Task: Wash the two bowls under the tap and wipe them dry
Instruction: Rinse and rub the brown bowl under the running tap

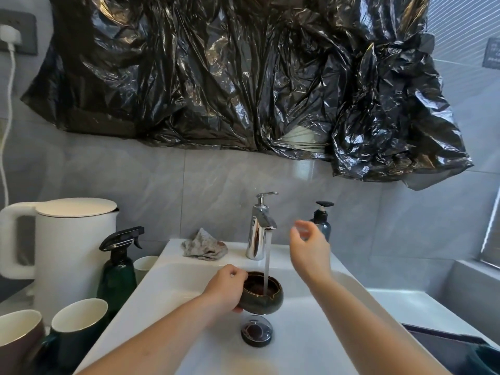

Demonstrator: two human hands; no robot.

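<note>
Water [267, 262] from the chrome tap [259, 230] runs into the dark bowl [262, 293] I see over the sink [311, 320] middle, above the drain. Left hand [225, 289] grips its rim. Right hand [308, 249] hangs near the tap, fingers loosely curled, holding nothing. Rag [204, 246] on the sink's back edge.

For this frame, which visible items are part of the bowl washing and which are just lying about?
In use: dark bowl, gripped by the left hand under the running tap; right hand raised beside the tap, holding nothing; sink; crumpled cloth on the ledge, likely for drying.

Lying about: kettle, spray bottle, mugs, soap dispenser, black plastic sheet.
</note>
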